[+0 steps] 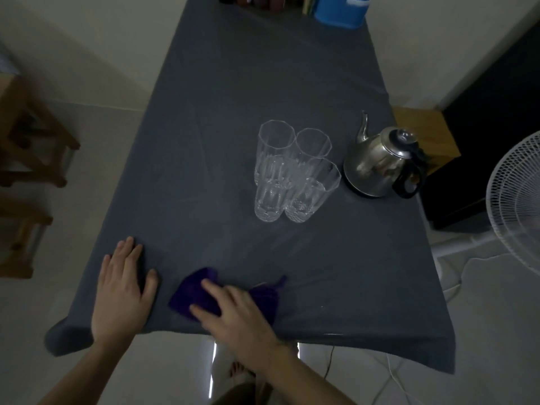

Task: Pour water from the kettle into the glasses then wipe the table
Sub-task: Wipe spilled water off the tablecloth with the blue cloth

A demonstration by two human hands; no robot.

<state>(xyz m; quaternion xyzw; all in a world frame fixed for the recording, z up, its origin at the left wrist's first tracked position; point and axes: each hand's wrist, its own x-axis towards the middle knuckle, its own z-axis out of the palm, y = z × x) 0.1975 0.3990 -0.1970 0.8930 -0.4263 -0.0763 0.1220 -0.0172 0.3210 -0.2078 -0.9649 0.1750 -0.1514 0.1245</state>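
Note:
Several tall clear glasses (287,171) stand close together at the middle of the table (222,118), which is covered by a dark grey cloth. To their right a steel kettle (380,159) with a black handle sits on its base, spout pointing away. Near the front edge lies a purple cloth (190,290). My right hand (233,314) presses flat on it, fingers spread. My left hand (122,290) rests flat on the tablecloth to the left of the cloth, holding nothing.
A blue container (340,10) and several books stand at the table's far end. A white fan (517,206) is at the right, beside a dark cabinet (491,127). Wooden stools (29,147) stand on the left. Cables run across the tiled floor.

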